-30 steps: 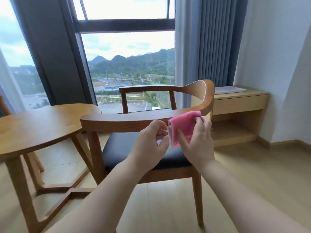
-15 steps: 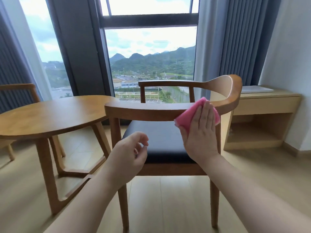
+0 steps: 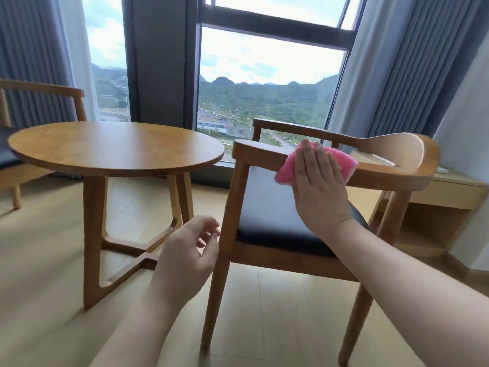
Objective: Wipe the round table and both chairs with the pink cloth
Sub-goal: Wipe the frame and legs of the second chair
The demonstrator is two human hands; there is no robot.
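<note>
A folded pink cloth (image 3: 338, 161) lies on the near curved armrest of a wooden chair (image 3: 254, 152) with a dark seat. My right hand (image 3: 317, 186) presses flat on the cloth with straight fingers. My left hand (image 3: 188, 255) hangs in the air in front of the chair's front leg, fingers loosely curled and holding nothing. The round wooden table (image 3: 113, 147) stands to the left of this chair. A second wooden chair (image 3: 42, 88) shows partly at the far left behind the table.
A tall window (image 3: 264, 75) with grey curtains fills the back. A low wooden shelf unit (image 3: 449, 192) stands against the wall on the right, close behind the chair. Light wooden floor (image 3: 39, 247) spreads under everything.
My left hand let go of the cloth and dropped lower left. My right hand laid the cloth flat on the armrest and slid it leftward. The view swung left, bringing the whole table into sight.
</note>
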